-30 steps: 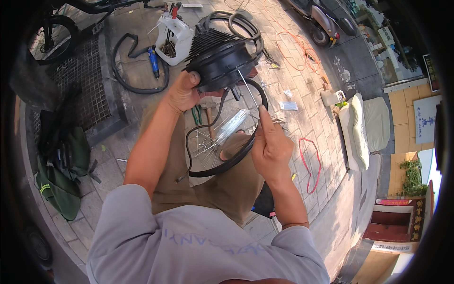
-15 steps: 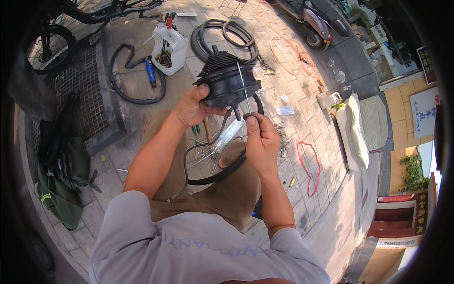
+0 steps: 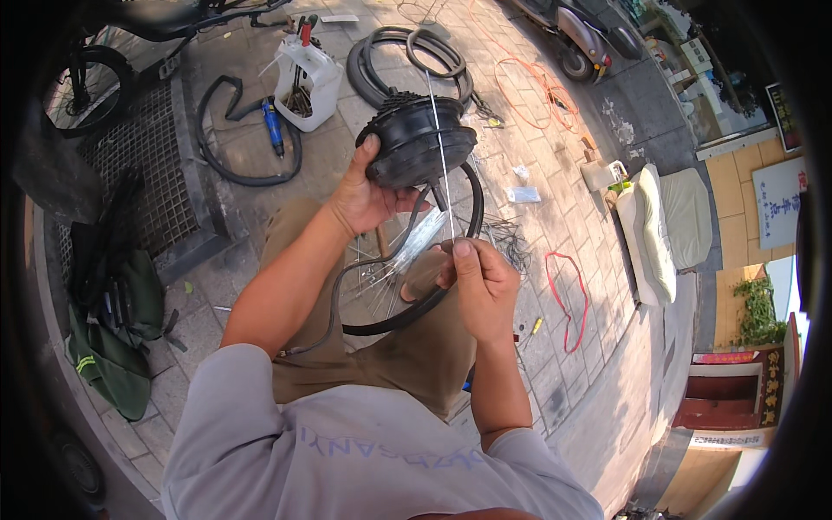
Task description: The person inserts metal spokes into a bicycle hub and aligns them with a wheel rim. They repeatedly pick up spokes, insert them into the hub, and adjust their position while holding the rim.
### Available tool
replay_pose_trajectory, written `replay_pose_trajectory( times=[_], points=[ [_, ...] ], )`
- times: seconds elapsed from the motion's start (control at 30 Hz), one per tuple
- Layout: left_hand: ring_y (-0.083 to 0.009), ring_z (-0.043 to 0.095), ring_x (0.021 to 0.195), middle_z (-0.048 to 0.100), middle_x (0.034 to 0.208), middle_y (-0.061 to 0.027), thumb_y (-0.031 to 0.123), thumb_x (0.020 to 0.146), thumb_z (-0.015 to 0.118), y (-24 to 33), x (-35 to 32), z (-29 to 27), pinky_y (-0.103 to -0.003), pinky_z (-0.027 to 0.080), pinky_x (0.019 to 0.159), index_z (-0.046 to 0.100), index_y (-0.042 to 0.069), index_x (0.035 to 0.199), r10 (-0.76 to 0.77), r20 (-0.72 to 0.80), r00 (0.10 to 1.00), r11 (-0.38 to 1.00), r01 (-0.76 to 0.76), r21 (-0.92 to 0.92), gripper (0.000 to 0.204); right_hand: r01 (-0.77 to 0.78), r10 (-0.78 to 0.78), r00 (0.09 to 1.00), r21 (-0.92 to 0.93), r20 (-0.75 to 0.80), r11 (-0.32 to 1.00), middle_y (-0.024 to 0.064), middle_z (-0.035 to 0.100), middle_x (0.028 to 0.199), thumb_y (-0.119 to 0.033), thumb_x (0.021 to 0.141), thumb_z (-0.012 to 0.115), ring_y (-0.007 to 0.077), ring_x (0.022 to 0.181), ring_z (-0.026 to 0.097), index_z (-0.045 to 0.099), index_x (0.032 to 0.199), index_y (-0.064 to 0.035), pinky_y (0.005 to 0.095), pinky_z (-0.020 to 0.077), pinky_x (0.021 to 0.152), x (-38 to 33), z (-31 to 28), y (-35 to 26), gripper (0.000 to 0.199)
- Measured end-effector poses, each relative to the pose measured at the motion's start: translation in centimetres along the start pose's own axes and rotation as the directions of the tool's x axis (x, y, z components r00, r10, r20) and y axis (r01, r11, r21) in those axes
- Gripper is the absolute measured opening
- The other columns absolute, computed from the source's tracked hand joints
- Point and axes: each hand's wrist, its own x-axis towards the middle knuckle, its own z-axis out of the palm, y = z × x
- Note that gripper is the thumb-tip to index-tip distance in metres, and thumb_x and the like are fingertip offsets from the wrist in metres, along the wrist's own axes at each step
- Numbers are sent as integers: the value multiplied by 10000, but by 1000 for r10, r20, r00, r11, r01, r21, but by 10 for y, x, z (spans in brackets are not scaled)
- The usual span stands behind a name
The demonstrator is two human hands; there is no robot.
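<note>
A black wheel hub motor (image 3: 420, 154) with a sprocket stack on its far end is held up in front of me. My left hand (image 3: 371, 198) is closed on it, thumb at its left edge and fingers beneath. Between thumb and fingers, my right hand (image 3: 485, 282) pinches the near end of a thin metal spoke (image 3: 446, 192). The spoke stretches up across the hub and past its far edge; whether it passes through a flange hole I cannot tell. From the hub's axle a dark cable (image 3: 336, 299) hangs down over my legs. Below lies a black wheel rim (image 3: 400, 326).
A bundle of spokes (image 3: 423, 234) lies on the ground between my legs. Beyond are a white cut-open jug (image 3: 314, 97) of tools, a blue power tool (image 3: 274, 128) and black tyres (image 3: 368, 74). At right lie a red strap (image 3: 583, 303) and pale cushions (image 3: 646, 234).
My right hand has moved down towards me, drawing the spoke along with it. The hub has tilted in my left hand, its sprocket end tipping away.
</note>
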Motion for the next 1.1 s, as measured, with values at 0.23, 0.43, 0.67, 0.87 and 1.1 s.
replay_pose_trajectory(
  times=[0.23,0.43,0.67,0.87,1.1],
  points=[
    [-265,695,994,718,1252,-89,808,783,711,3,0,3,-555,563,912,593,142,1439,-5,-1,1000,997,5,71,942,359,-568,820,-717,-63,597,137,668,808,-155,1031,675,298,657,673,683,1046,-28,389,512,589,52,20,1,128],
    [-288,740,1080,741,1250,-120,761,804,742,3,-11,5,-493,626,864,592,105,1426,-25,18,1000,1000,25,-6,917,263,-317,948,-526,-14,809,99,732,838,-208,990,761,198,726,692,735,1037,6,330,541,672,81,10,-45,221],
    [-243,650,1120,718,1291,-60,761,764,766,5,-16,9,-402,497,815,617,182,1404,-135,19,991,991,135,-5,876,250,-153,966,-621,206,742,100,722,756,-408,920,753,168,707,676,786,1070,25,337,546,699,170,18,-99,460],
    [-214,633,1081,726,1260,-45,756,741,786,8,-17,3,-378,456,820,623,203,1398,-178,21,984,984,177,16,874,252,45,929,-717,368,650,48,702,780,-302,950,726,98,743,649,776,1029,33,285,510,655,209,42,-113,348],
    [-243,669,1091,718,1302,-68,776,773,742,11,-19,-4,-455,538,801,616,189,1422,-164,36,986,985,162,64,885,-18,117,983,-570,138,822,73,670,682,-172,914,635,185,566,652,702,843,-3,328,537,519,217,56,-134,195]
  ],
)
